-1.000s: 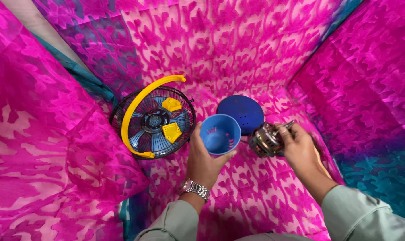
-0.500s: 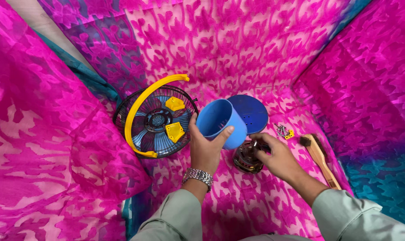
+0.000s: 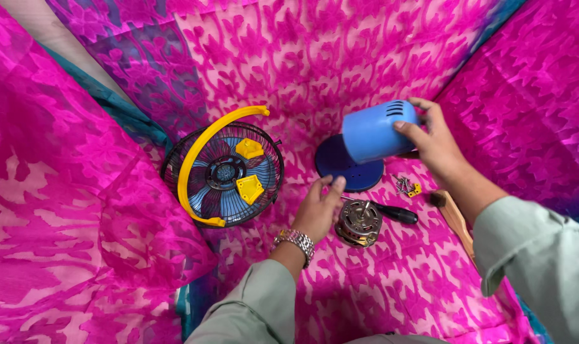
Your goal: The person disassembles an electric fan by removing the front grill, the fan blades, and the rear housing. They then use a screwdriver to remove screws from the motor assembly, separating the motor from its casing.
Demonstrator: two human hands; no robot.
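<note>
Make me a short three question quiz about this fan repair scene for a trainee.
1. True or false: the right hand holds the blue motor cover above the cloth.
2. Which item lies just right of the left hand? A) metal motor B) fan cage C) wooden brush
3. Fill in: the small screws lie beside the round blue ____.

Key: 1 true; 2 A; 3 base.

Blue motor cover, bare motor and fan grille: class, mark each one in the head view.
blue motor cover (image 3: 373, 134), head view, its smooth side wall.
motor (image 3: 358, 224), head view, its metal top.
fan grille (image 3: 222, 172), head view, its centre hub.
</note>
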